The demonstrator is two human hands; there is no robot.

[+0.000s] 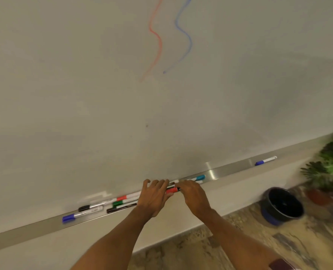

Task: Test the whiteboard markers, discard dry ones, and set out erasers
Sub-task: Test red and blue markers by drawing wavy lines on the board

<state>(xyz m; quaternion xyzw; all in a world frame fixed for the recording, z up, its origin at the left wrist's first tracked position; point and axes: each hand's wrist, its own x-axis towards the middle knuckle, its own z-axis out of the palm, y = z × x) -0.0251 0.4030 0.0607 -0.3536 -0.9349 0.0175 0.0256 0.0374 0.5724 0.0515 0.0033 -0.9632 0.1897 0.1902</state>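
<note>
reaching over the long brushed-metal marker tray (229, 170) under the white whiteboard (83, 94), i have both hands on one red-capped, black-barrelled whiteboard marker (171, 190), held just above the tray's middle. my right hand (193, 197) curls its fingers round the black barrel. my left hand (155, 197) has its fingers splayed and its thumb against the red cap, and i cannot tell whether it truly pinches. the marker looks light, stiff and smooth, likely slick plastic, so i judge the barrel the place to hold while the snug cap pulls straight off. a round black bin (282, 206) sits on the floor to the right, well apart.
</note>
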